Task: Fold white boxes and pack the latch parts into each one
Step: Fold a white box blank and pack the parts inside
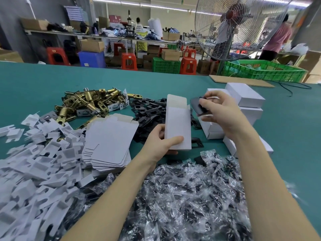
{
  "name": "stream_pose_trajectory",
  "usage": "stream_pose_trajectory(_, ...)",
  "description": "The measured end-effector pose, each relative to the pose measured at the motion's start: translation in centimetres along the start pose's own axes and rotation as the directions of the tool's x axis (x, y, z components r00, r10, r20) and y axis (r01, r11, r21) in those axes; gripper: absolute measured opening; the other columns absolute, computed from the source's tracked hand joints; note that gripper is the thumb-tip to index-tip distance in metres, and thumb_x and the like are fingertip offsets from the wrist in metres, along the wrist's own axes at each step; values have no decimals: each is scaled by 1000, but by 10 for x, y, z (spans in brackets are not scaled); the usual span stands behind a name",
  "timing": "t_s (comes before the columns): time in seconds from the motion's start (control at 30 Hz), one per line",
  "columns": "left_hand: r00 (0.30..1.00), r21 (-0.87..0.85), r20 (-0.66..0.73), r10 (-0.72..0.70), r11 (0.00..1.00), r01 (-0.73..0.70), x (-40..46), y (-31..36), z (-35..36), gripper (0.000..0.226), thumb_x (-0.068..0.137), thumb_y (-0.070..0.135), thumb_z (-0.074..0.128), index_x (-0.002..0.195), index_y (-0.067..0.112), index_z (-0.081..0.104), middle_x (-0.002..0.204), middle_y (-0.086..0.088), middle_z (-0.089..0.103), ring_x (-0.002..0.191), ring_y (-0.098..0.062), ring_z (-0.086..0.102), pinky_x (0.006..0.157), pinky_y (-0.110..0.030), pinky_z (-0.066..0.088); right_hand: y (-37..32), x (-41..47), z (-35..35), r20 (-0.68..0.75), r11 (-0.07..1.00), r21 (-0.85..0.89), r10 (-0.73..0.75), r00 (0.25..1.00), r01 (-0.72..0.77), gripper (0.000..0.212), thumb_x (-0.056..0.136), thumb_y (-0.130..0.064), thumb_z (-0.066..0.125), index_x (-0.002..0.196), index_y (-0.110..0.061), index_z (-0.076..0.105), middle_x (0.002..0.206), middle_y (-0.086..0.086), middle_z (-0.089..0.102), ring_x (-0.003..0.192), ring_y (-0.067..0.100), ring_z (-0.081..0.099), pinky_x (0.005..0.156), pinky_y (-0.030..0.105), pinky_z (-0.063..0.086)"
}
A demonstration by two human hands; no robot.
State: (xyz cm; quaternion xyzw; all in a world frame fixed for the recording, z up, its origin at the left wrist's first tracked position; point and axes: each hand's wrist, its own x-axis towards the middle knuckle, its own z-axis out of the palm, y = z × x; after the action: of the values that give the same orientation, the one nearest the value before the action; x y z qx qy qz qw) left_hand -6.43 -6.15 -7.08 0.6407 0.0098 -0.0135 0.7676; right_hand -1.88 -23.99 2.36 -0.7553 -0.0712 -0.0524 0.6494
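Nearest me I see a heap of small clear plastic bags (187, 197) with dark contents spread across the green surface (34, 87), and to its left a drift of white card inserts (34, 171). Just beyond the inserts lies a stack of flat, unfolded white boxes (111, 143). My left hand (161, 143) grips the lower end of an erected white box (178, 126), thumb across its front face, fingers curled round its left edge; the box stands upright with its top flaps open, above the pile of black strike plates (147, 108). My right hand (220, 110) is up beside the box's open top and to its right, fingers pinching a black plate (197, 106) along with something pale I cannot make out. Under and behind that hand sit closed white boxes (245, 94), stacked and touching one another. Further left, past the black plates, I see a pile of brass latch bolts (90, 103). At the far right edge of the surface lies a flat sheet of brown cardboard (241, 80) with a green crate (264, 70) behind it. A large standing fan (238, 26) rises past the edge, and beyond it red stools (129, 61), cartons and people at workbenches.
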Motion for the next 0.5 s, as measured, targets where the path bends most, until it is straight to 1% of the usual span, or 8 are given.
stream_pose_trajectory(0.07, 999, 10, 31, 6, 1000, -6, -1, 0, -1, 40, 86, 12, 80, 119, 22, 60, 114, -1, 72, 96, -16, 73, 66, -27, 59, -6, -2, -3, 7, 999, -2, -54, 999, 54, 22, 98, -12, 67, 117, -18, 59, 83, -1, 68, 65, 11, 70, 58, 22, 57)
stream_pose_trajectory(0.13, 998, 29, 64, 13, 999, -14, -2, 1, -1, 36, 86, 12, 79, 115, 27, 63, 114, 1, 73, 97, -15, 73, 67, -26, 59, -10, -4, -5, 12, 990, -66, -124, 992, 125, 26, 97, -12, 68, 122, -20, 61, 79, -10, 70, 67, 11, 71, 60, 23, 59)
stream_pose_trajectory(0.2, 996, 59, 88, 22, 998, -27, -2, 1, -1, 37, 86, 11, 79, 116, 26, 64, 115, -1, 73, 101, -18, 72, 69, -26, 59, -11, -5, -5, 13, 967, -141, -211, 977, 211, 25, 97, -13, 69, 120, -23, 66, 79, -15, 71, 71, 12, 73, 64, 24, 60)
stream_pose_trajectory(0.27, 994, 80, 110, 28, 996, -37, -3, 1, -1, 40, 85, 9, 79, 119, 22, 64, 116, -3, 73, 105, -20, 71, 72, -27, 60, -12, -5, -1, 14, 924, -232, -310, 951, 304, 23, 96, -11, 69, 115, -23, 71, 89, -10, 71, 85, 16, 74, 70, 27, 62)
stream_pose_trajectory(0.33, 992, 92, 125, 31, 995, -43, -3, 2, -1, 42, 84, 8, 80, 122, 20, 64, 116, -4, 73, 106, -20, 70, 75, -27, 60, -11, -5, 5, 33, 853, -349, -403, 914, 389, 21, 96, -6, 67, 109, -21, 74, 95, -9, 72, 92, 11, 72, 78, 29, 62)
stream_pose_trajectory(0.4, 991, 94, 131, 33, 995, -45, -3, 2, -2, 43, 84, 9, 80, 123, 20, 64, 115, -3, 73, 105, -19, 70, 74, -26, 59, -10, -5, 9, 71, 797, -428, -441, 895, 426, 20, 96, -7, 67, 104, -23, 75, 95, -10, 73, 86, 1, 69, 80, 23, 59)
stream_pose_trajectory(0.43, 991, 91, 132, 34, 995, -46, -4, 2, -2, 44, 84, 9, 80, 123, 21, 64, 115, -4, 73, 105, -19, 70, 73, -25, 58, -9, -5, 11, 98, 776, -460, -437, 894, 430, 21, 97, -9, 67, 102, -27, 75, 96, -11, 74, 81, 1, 67, 79, 20, 57)
stream_pose_trajectory(0.5, 990, 79, 134, 34, 996, -45, -3, 2, -2, 44, 84, 9, 80, 122, 22, 64, 116, -5, 73, 105, -20, 70, 73, -24, 58, -9, -6, 12, 163, 757, -504, -391, 906, 417, 19, 98, -14, 65, 100, -32, 71, 98, -12, 74, 80, 11, 69, 77, 24, 56)
